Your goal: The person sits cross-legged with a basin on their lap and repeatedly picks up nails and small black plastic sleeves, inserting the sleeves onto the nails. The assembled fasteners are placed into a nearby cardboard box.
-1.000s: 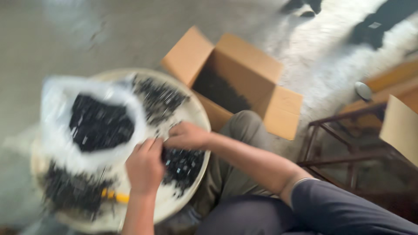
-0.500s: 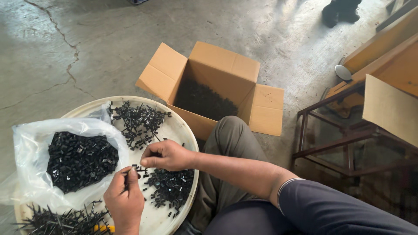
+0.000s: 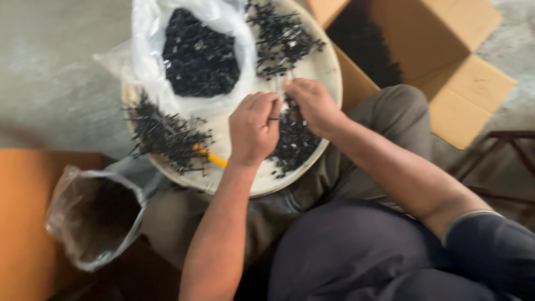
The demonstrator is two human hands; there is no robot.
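Matt black small parts (image 3: 292,142) lie on a smooth cream plastic tray (image 3: 329,67); the clear plastic bag (image 3: 150,50) looks glossy, the cardboard box (image 3: 462,95) matt.

Bare grey concrete floor (image 3: 50,83), scuffed and mottled, stretching off to the left of the hands under soft, even daylight. Open brown cardboard box (image 3: 457,61) up and to the right of them, flaps spread, dark inside. Dark metal frame (image 3: 504,139) of some furniture at the far right edge, only partly in view. Flat orange-brown surface (image 3: 22,223) at lower left, with a crumpled clear plastic bag (image 3: 92,220) resting against it, mouth open.
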